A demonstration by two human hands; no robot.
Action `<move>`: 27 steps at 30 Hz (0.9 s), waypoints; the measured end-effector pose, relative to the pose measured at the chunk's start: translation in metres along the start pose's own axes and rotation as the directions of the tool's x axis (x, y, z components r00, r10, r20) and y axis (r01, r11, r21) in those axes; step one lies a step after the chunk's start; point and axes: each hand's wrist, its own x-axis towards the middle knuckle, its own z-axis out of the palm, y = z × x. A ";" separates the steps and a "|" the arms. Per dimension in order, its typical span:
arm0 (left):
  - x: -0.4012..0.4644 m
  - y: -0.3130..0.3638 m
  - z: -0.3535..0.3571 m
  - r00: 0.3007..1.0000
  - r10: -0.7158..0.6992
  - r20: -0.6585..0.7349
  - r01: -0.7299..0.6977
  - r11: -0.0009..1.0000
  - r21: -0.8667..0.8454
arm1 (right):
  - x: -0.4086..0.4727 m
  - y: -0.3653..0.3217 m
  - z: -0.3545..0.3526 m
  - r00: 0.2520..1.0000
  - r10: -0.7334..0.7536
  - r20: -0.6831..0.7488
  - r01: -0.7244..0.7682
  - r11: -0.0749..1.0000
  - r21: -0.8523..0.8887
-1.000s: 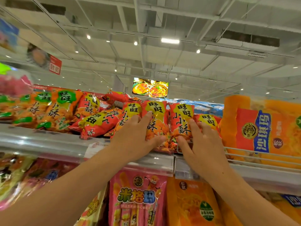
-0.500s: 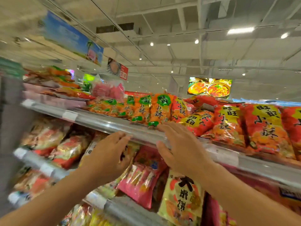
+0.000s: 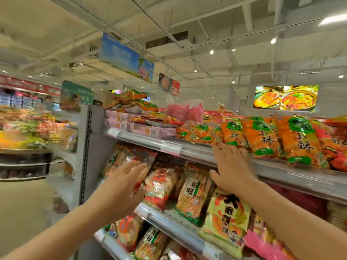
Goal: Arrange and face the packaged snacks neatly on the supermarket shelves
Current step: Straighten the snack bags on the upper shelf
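Both hands are spread open, holding nothing. The right hand (image 3: 231, 169) reaches its fingers (image 3: 222, 150) just below the orange snack packs (image 3: 262, 136) on the top shelf (image 3: 187, 147); the left hand (image 3: 122, 186) hovers before the red-and-clear bags (image 3: 159, 184) underneath that shelf.

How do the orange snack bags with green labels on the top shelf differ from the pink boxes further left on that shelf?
The orange snack bags are soft pouches; the pink boxes are flat and rigid. The bags stand in a row, leaning back and facing front; the boxes lie stacked, with other packets on top. Both sit at the shelf's front edge, and neither hand holds them.
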 end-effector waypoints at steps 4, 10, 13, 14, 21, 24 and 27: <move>0.022 -0.029 0.003 1.000 0.021 0.015 -0.021 1.000 -0.009 | -0.001 -0.005 0.007 0.993 0.020 -0.118 -0.030 0.997 -0.078; 0.080 -0.055 0.025 0.997 0.077 0.032 -0.076 0.997 -0.018 | 0.037 -0.045 0.001 0.977 -0.077 -0.200 0.092 0.993 0.069; 0.121 -0.073 0.039 0.995 0.098 0.031 -0.098 0.995 -0.006 | 0.077 -0.074 0.001 0.969 -0.102 -0.227 0.150 0.967 0.208; 0.134 -0.080 0.043 0.995 0.101 0.025 -0.101 0.995 -0.003 | 0.093 -0.082 0.002 0.966 -0.104 -0.235 0.160 0.959 0.233; 0.190 -0.137 0.070 0.977 0.212 -0.030 -0.208 0.973 0.103 | 0.205 -0.124 -0.004 0.965 0.000 -0.261 0.140 0.844 0.518; 0.195 -0.156 0.072 0.940 0.337 -0.052 -0.329 0.937 0.121 | 0.238 -0.130 -0.008 0.975 0.106 -0.194 0.033 0.799 0.600; 0.207 -0.168 0.058 0.888 0.427 -0.169 -0.428 0.903 0.035 | 0.263 -0.137 -0.007 0.974 0.221 -0.044 -0.147 0.770 0.621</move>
